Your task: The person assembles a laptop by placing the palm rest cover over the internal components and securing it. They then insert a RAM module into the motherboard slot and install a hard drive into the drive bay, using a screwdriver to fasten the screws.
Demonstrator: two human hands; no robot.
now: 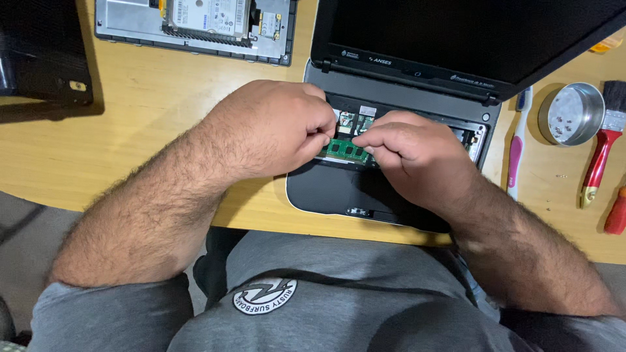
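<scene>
Fingertips of the left hand [274, 127] and right hand [417, 153] pinch the two ends of a green memory module [345, 150], seated inside the opened black laptop [365, 189] on the wooden table [150, 104]. Uneven pressure could probably bend it or damage its slot.

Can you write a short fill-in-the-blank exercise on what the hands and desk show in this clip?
1. Both hands, left hand and right hand, pinch a flat ____ memory module.
2. The module sits in an opened black laptop on a ____ desk.
3. The round metal tin holds small ____.

Missing words: green; wooden; screws
</scene>
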